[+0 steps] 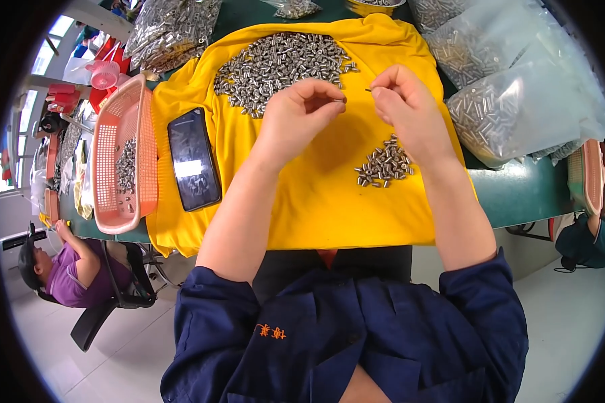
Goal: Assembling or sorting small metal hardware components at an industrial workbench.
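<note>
My left hand [296, 121] is closed in a pinch over the yellow cloth [316, 215], just right of the large heap of small silvery metal pieces [275, 64]. What its fingertips hold, if anything, is too small to make out. Facing it across a short gap, my right hand [413, 114] is closed too, thumb against forefinger. A tiny dark tip of a small metal piece [368, 89] pokes out of that pinch. Below the right hand lies a smaller pile of bullet-shaped metal pieces [385, 163].
A black phone [193, 161] lies on the cloth at left, beside a pink plastic basket [144, 154] with some metal pieces. Bags of metal parts [487, 114] crowd the right and back of the green table [517, 191]. A person in purple [81, 275] sits far left.
</note>
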